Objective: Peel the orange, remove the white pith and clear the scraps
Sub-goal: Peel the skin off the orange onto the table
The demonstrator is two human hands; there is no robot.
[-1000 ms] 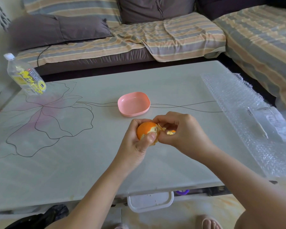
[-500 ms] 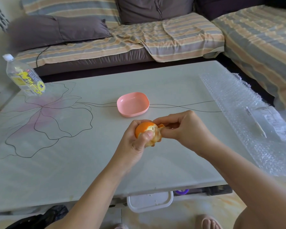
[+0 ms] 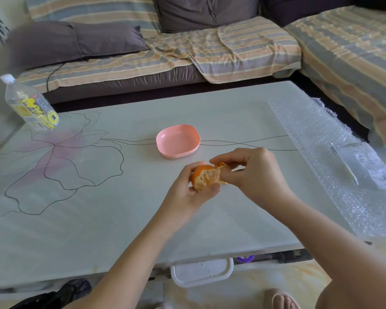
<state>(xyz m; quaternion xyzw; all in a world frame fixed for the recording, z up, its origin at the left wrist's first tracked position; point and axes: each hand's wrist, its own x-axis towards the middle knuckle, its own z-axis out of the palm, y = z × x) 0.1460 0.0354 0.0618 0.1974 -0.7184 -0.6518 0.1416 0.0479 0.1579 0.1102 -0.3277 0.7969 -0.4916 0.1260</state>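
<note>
The left hand cups a half-peeled orange above the glossy worktop, its pithy flesh exposed; the right hand pinches a peel flap. Behind sit a smooth pink plastic dish, a clear bottle with an unreadable yellow label, and bubble wrap.

Soft even daylight, faint shadows, wide-angle bending and blur at edges
</note>
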